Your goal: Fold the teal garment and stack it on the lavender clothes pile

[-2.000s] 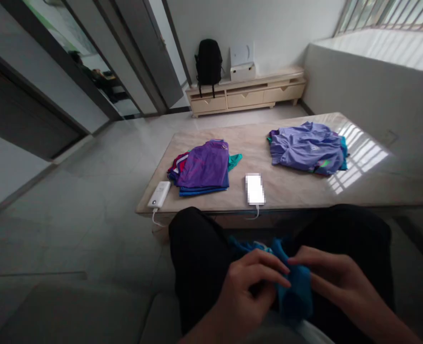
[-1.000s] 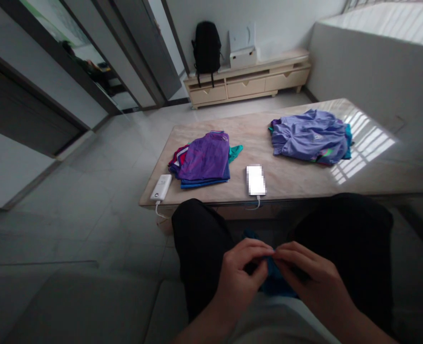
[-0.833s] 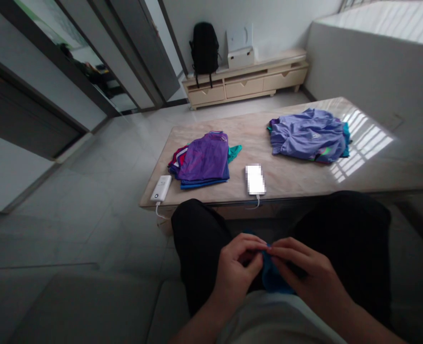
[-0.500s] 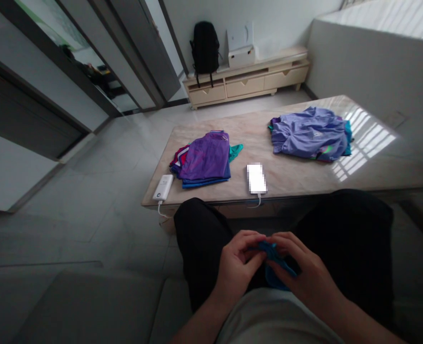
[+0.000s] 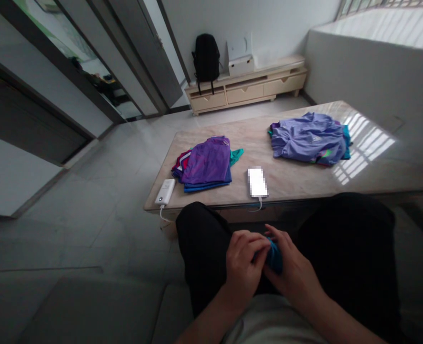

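Your left hand (image 5: 247,263) and right hand (image 5: 292,274) are curled nearly closed, both gripping a small bunched blue cloth (image 5: 276,258) between them.

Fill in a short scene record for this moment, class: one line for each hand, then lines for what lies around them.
Left hand: grips the bunched blue cloth from its side
Right hand: holds the same cloth from the other side
Under the hands: black trousers
Table: marble-topped table bearing a folded purple clothes stack, a lavender garment heap, a white power bank, a blurred white device
Beyond: black backpack on a cream sideboard
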The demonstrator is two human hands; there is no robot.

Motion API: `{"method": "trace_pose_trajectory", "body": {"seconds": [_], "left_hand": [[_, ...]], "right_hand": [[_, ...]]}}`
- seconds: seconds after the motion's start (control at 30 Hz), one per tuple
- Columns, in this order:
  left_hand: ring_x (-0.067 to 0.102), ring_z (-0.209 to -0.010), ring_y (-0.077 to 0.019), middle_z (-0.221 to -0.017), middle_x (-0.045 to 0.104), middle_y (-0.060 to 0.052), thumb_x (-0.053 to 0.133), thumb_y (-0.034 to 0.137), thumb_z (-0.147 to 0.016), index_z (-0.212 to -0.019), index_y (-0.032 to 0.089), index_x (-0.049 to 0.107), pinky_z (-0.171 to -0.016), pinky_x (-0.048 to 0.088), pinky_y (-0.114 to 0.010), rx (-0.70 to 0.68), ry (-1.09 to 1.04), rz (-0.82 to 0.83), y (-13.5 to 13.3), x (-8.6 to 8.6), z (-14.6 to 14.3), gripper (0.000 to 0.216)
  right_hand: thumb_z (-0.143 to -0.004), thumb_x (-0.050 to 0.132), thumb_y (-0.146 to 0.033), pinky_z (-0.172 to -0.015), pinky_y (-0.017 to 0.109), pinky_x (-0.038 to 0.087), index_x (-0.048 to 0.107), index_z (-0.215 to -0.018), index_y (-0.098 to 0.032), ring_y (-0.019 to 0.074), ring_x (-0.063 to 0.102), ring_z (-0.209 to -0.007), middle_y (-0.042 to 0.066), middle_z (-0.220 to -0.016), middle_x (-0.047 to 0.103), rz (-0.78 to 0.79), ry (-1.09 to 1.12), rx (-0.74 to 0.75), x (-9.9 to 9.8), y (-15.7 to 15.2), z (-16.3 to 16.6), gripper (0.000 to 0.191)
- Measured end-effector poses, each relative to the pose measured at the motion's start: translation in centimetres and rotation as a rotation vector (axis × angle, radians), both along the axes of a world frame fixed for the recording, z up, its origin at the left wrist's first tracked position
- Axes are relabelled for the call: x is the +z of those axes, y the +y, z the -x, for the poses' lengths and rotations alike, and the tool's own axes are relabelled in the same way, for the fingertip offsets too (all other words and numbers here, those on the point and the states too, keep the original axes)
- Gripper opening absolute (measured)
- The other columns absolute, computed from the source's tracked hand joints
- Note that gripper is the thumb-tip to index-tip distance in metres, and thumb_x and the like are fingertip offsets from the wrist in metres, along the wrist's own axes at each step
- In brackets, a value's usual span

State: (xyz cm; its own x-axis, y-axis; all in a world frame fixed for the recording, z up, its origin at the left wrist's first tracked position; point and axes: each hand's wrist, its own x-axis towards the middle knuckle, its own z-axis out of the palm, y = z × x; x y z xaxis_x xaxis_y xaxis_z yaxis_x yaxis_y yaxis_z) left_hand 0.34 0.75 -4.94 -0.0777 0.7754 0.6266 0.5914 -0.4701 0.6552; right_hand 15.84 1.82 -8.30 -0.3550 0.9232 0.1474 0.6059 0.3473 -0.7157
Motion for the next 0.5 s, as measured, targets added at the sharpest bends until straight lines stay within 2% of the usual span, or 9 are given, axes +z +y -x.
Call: {"method": "trace_pose_trajectory", "body": {"seconds": [0.13, 0.23, 0.37, 0.5], "left_hand": [[0.066, -0.094, -0.015, -0.097, 0.073, -0.002, 0.073, 0.004, -0.089, -0.101, 0.02, 0.07, -0.089, 0.054, -0.029, -0.009, -0.019, 0.018, 0.7, 0.3, 0.8, 0.02], [0.067, -0.093, -0.0139, -0.098, 0.072, -0.001, 0.073, 0.004, -0.09, -0.099, 0.02, 0.068, -0.088, 0.054, -0.028, -0.026, -0.073, 0.054, 1.1, 0.8, 1.7, 0.019], [0.068, -0.094, -0.0139, -0.099, 0.072, 0.0, 0.073, 0.004, -0.089, -0.1, 0.021, 0.067, -0.089, 0.054, -0.029, -0.098, -0.165, 0.093, 1.3, 1.2, 2.3, 0.021], [0.069, -0.095, -0.0142, -0.102, 0.07, -0.001, 0.071, 0.005, -0.091, -0.102, 0.022, 0.067, -0.089, 0.055, -0.029, -0.15, -0.313, 0.138, 1.1, 1.5, 2.6, 0.021]], "right_hand": [[-0.092, 0.049, -0.017, -0.078, 0.033, 0.061, 0.055, -0.137, -0.032, 0.0207, 0.072, -0.101, 0.003, -0.131, 0.063, -0.024, -0.205, 0.033, -0.6, 1.9, -2.0, 0.047], [-0.096, 0.048, -0.022, -0.078, 0.034, 0.059, 0.064, -0.122, -0.03, 0.0203, 0.073, -0.095, 0.0, -0.119, 0.069, -0.06, -0.271, 0.021, -0.8, 3.7, -4.6, 0.032], [-0.096, 0.053, -0.026, -0.082, 0.034, 0.058, 0.067, -0.116, -0.027, 0.0212, 0.072, -0.099, 0.001, -0.116, 0.071, -0.133, -0.25, 0.016, -1.1, 5.9, -7.1, 0.025], [-0.099, 0.052, -0.029, -0.083, 0.034, 0.056, 0.066, -0.115, -0.024, 0.0219, 0.071, -0.099, 0.003, -0.112, 0.071, -0.21, -0.188, -0.044, -1.3, 7.3, -8.1, 0.021]]}}
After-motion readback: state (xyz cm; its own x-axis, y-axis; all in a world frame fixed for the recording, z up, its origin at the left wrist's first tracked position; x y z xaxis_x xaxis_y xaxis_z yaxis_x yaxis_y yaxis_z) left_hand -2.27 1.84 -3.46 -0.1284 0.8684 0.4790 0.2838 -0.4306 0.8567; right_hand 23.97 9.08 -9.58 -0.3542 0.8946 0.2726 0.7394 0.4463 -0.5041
